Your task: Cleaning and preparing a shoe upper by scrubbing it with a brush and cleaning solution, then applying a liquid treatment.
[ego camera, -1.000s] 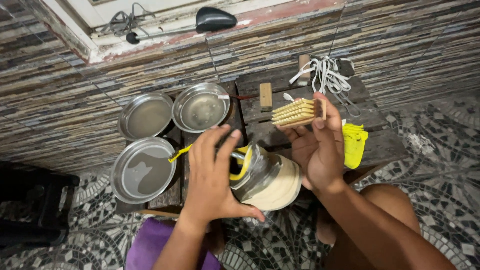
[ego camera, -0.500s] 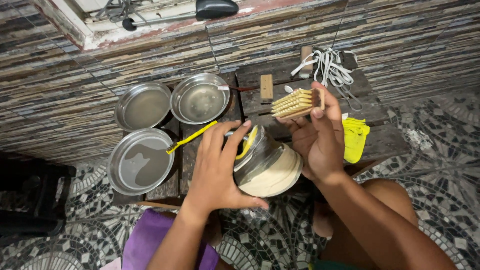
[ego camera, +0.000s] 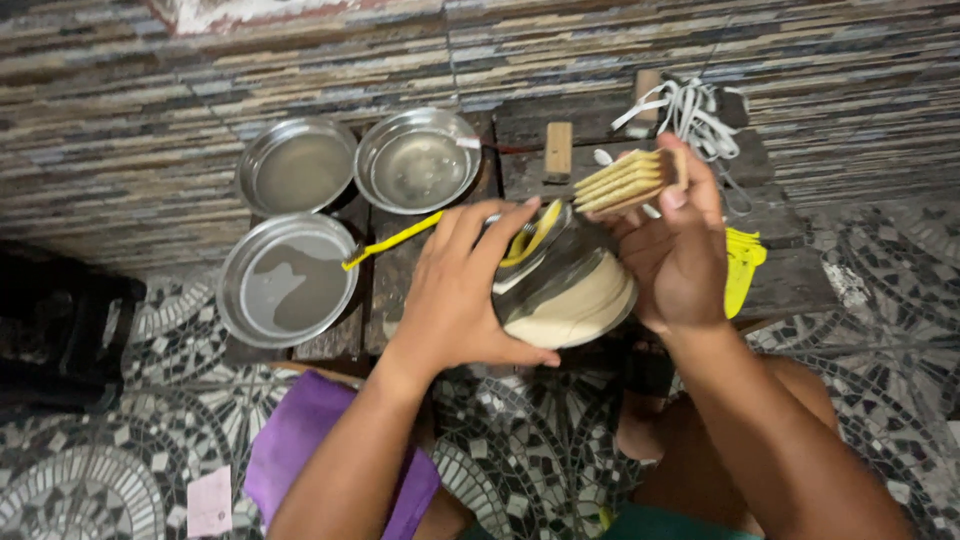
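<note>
- Glass jar (ego camera: 565, 290) with pale cream-coloured contents is tipped on its side, held above the front edge of the dark wooden tabletop (ego camera: 790, 285), mouth pointing away toward the wall.
- Left hand (ego camera: 455, 290) is closed around the jar, fingers over the top, thumb under it.
- A yellow-handled utensil (ego camera: 400, 237) sticks out of the jar mouth to the left, under the left fingers; the working end is hidden, so I can't tell what kind it is.
- Right hand (ego camera: 685, 255) is clamped on a stack of tan crackers (ego camera: 625, 180), thumb on top, and also rests against the jar's right side.
- Three round metal plates on the left half of the tabletop: back-left plate (ego camera: 296, 168), back-centre plate (ego camera: 418, 160), front-left plate (ego camera: 287, 280). Each shows a thin wet film.
- Small wooden block (ego camera: 558, 150) near the back edge; tangle of white cord (ego camera: 685, 105) at the back right corner; yellow object (ego camera: 742, 268) by the right edge, partly behind the right hand.
- Purple cloth (ego camera: 300, 445) on the patterned tile floor below the front edge.
- Risks, my read: jar lies nearly flat, so the contents could run out past the utensil; glass over tile, so a slip of the left hand likely breaks it; a tight pinch could snap the crackers.
</note>
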